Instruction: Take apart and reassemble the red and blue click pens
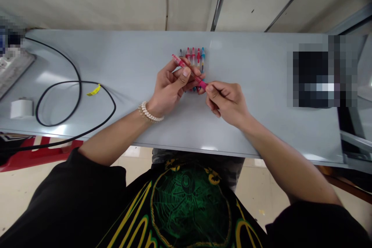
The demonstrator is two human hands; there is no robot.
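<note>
A red-and-pink pen (179, 61) is in both hands, apparently raised over the table (261, 66). Its long axis runs aslant, from a red tip at the far left to a pink end at the near right. The left hand (170, 87) has its grip around the barrel, thumb pressed along the upper side. The right hand (228, 99) pinches the pink end between thumb and finger, so that end lies directly at the right grip, and the barrel leads away from it up and left.

Just beyond and partly behind the left fingers is a row of coloured pens (198, 59), side by side, pointing away from the person; whether the fingers touch them I cannot tell.

The table's near edge passes beneath both forearms; its far edge meets the wall (116, 0) beyond the row. To the left, grey tabletop stretches to a looped black cable (79, 81); to the right, it reaches a dark, pixelated object (309, 81), well apart from the right hand.
</note>
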